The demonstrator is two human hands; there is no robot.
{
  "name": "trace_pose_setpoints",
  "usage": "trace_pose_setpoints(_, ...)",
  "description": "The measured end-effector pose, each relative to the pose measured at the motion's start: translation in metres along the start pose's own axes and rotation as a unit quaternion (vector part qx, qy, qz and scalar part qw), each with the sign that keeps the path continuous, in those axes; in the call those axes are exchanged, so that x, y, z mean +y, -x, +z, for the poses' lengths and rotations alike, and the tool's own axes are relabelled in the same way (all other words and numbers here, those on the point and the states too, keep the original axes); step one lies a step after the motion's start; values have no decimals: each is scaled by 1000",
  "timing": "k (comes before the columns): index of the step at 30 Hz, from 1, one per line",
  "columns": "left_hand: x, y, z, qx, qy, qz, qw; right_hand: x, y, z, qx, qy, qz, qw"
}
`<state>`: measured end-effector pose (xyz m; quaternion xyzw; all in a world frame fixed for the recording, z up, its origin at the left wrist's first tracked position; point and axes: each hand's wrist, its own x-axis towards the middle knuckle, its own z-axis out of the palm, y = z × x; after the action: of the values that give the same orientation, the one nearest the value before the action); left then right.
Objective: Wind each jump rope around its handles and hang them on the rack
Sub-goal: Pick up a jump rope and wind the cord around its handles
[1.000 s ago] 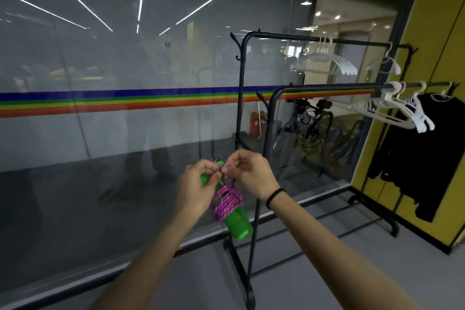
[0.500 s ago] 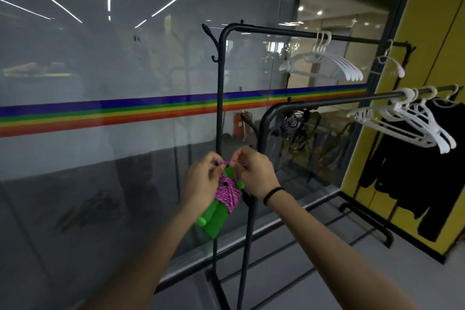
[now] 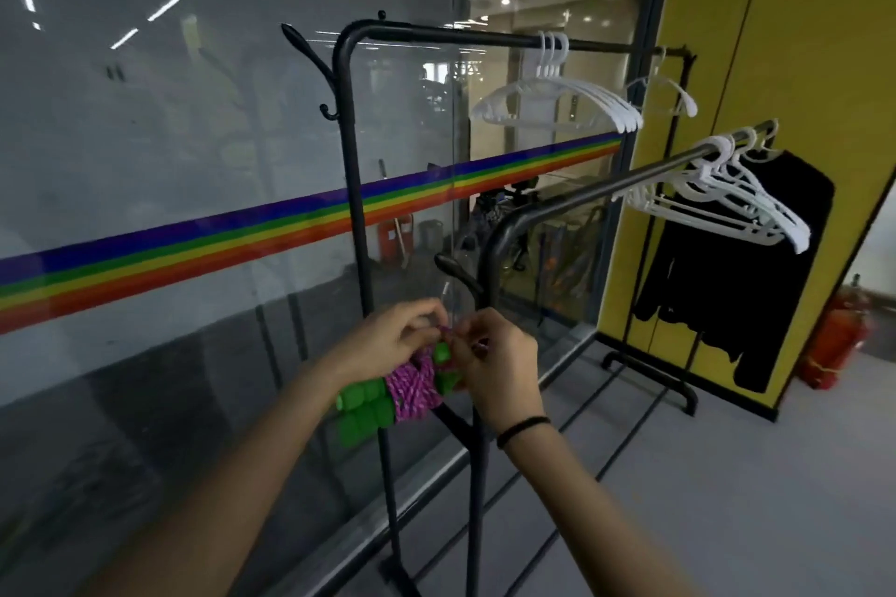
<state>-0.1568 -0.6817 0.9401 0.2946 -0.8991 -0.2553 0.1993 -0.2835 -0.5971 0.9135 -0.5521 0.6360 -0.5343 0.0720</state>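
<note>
Starting at the lower middle of the frame, the left hand [image 3: 392, 339] curls its fingers over the top of the jump rope [image 3: 412, 398], thumb and forefinger pinching the cord [image 3: 422, 378] where it leaves the coil. The bundle sits just below and between both hands: two green handles [image 3: 363, 407] lie side by side, their ends jutting toward the lower left, with the pink-and-purple braided cord wound tightly round their middle. To its right, the right hand [image 3: 499, 364], a black band [image 3: 523, 424] at its wrist, pinches a short bit of the same cord with its fingertips, so both hands are closed on the rope, seemingly securing the loose end. By its looks the bundle is light. The handles seem stiff moulded plastic and probably a little slick, while the cord is soft and limp, so turns could slide off if the tail is let go. The safest hold appears to be round the wound middle, with the tail loop pinched for hanging. Just above and right of the hands, a black hook [image 3: 451, 267] branches from the post of the nearer rack [image 3: 630, 175]. Farther right, white hangers [image 3: 727, 199] and a black garment [image 3: 751, 281] hang at its far end
</note>
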Motion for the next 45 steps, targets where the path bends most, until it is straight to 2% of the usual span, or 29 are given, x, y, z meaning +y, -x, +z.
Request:
trace_pose_setpoints(3,-4,-7,0,-21,47,28,998,3,7,-8,23,-22,17,999)
trace_pose_setpoints(9,-13,-26,13,-10,131,41,990,6,1,-15,50,6,10,999)
trace_pose_setpoints(14,-12,-35,0,-32,158,54,985,5,-4,-7,62,25,-59,996)
trace_pose_setpoints(16,-13,-39,-7,-35,153,56,986,4,-8,-7,75,21,-74,994)
trace_pose_setpoints(22,-17,-57,1,-94,69,25,993,19,-14,-5,95,43,-45,993)
trace_pose_setpoints(27,-22,-58,18,-96,111,18,989,30,-5,-2,62,58,-31,996)
trace_pose_setpoints(31,-23,-43,26,-51,118,4,992,33,9,-3,-4,93,34,995)
trace_pose_setpoints(34,-16,-27,28,9,108,-1,994,33,16,-13,2,41,-8,999)
trace_pose_setpoints(37,-3,-6,30,108,109,-32,988,27,20,-28,-17,7,-34,999)
trace_pose_setpoints(40,22,24,36,196,113,-60,972,18,29,-43,-80,-22,-58,995)
trace_pose_setpoints(45,67,106,71,315,133,-127,931,5,70,-61,-248,-71,-75,963)
